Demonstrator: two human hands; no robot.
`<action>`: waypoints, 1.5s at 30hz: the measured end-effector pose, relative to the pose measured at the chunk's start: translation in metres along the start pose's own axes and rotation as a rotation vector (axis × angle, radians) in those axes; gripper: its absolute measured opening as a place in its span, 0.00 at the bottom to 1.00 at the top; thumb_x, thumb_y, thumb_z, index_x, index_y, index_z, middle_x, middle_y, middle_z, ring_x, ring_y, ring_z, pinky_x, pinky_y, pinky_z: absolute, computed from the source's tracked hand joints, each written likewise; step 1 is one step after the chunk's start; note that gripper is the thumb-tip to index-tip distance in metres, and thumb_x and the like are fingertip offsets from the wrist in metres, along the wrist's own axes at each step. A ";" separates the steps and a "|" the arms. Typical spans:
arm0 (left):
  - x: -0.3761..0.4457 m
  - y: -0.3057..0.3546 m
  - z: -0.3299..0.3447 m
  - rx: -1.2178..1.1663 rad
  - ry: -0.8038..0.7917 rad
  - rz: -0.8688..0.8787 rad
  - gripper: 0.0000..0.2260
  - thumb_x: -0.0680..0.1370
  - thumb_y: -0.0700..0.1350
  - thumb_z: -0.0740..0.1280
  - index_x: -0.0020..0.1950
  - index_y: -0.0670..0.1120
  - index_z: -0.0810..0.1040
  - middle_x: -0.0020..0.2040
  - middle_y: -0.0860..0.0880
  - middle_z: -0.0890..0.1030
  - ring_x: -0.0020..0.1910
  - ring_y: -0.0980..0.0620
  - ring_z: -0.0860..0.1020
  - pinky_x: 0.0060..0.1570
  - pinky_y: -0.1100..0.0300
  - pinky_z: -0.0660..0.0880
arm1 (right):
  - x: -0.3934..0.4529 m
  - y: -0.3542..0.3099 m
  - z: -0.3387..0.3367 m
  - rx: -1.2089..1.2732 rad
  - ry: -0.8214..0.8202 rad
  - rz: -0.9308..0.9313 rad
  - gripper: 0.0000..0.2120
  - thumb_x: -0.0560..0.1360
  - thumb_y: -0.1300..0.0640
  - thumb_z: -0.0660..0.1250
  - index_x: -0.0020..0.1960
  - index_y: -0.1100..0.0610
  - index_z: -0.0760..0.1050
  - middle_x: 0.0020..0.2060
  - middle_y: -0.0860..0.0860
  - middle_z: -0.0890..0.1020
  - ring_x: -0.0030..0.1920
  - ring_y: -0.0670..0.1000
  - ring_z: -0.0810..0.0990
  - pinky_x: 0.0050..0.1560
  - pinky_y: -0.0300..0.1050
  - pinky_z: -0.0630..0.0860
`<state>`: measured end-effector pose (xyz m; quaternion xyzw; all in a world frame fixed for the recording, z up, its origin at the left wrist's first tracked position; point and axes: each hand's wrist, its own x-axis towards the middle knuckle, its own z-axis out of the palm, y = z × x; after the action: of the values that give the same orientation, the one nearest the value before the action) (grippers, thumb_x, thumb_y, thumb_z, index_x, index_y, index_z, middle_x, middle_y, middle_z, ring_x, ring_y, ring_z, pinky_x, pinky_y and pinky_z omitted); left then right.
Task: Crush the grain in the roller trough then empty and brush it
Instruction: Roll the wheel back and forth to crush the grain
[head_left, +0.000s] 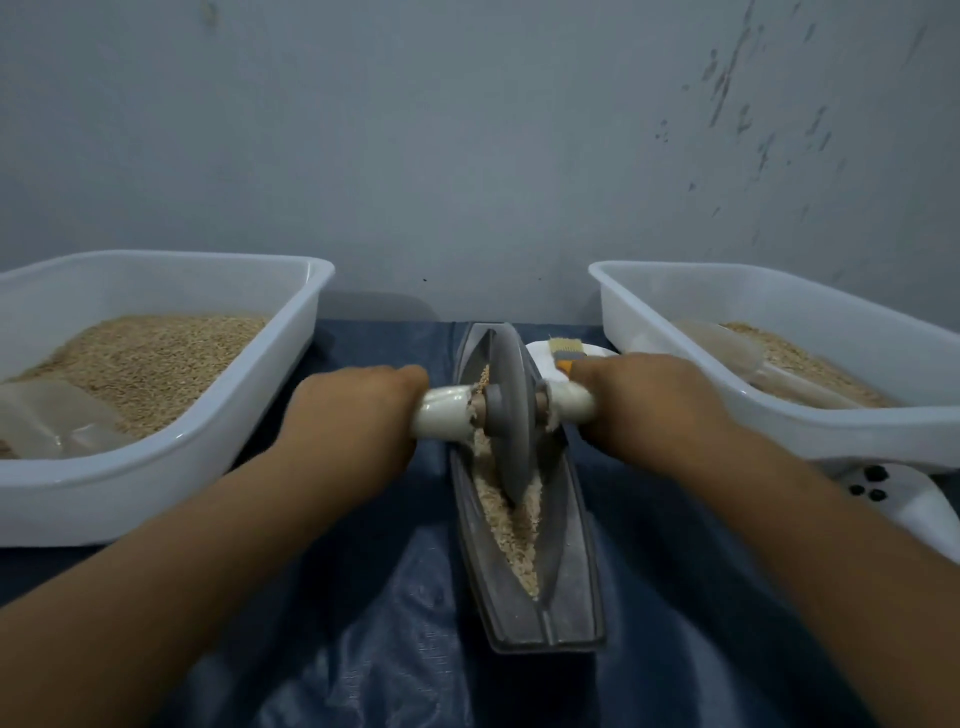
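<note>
A dark blue glossy sheet (363, 597) covers the desk. A white plastic tub (171, 483) stands at the left edge, holding a translucent scoop (57, 415) at its near end. A second white tub (779, 415) stands at the right, with a translucent scoop (748, 364) inside. A white object with black dots (893, 488) lies beneath the right tub's near edge. Behind stands a grey-blue wall (467, 130) with dark marks at upper right.

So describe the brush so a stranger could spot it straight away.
Start at the grey trough on the blue cloth. At its far end, on the right, a white dish holds the brush. It alone has tan bristles and an orange handle.
</note>
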<state>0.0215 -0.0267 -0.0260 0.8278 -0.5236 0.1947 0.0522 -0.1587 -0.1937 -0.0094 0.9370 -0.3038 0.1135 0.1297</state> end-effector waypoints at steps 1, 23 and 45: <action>0.012 -0.002 0.006 -0.007 0.013 -0.012 0.09 0.74 0.48 0.66 0.44 0.53 0.65 0.40 0.52 0.75 0.41 0.47 0.76 0.40 0.55 0.72 | 0.010 0.001 0.011 -0.035 0.117 0.013 0.07 0.72 0.53 0.66 0.50 0.48 0.75 0.42 0.49 0.81 0.42 0.55 0.79 0.38 0.44 0.69; -0.039 0.003 -0.040 -0.012 -0.132 0.028 0.11 0.73 0.52 0.65 0.39 0.59 0.62 0.33 0.56 0.69 0.31 0.59 0.67 0.32 0.62 0.63 | -0.044 0.008 -0.062 0.170 -0.480 -0.071 0.09 0.66 0.50 0.72 0.42 0.43 0.72 0.37 0.44 0.79 0.36 0.43 0.78 0.34 0.39 0.73; -0.034 -0.004 -0.036 -0.034 -0.162 0.067 0.09 0.71 0.50 0.67 0.41 0.57 0.65 0.34 0.55 0.72 0.34 0.58 0.71 0.33 0.61 0.67 | -0.044 0.008 -0.054 0.129 -0.365 -0.077 0.09 0.67 0.52 0.70 0.41 0.45 0.70 0.36 0.45 0.78 0.37 0.43 0.76 0.37 0.42 0.74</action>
<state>0.0031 0.0143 -0.0051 0.8220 -0.5566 0.1196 0.0172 -0.2059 -0.1596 0.0298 0.9594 -0.2781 -0.0440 0.0162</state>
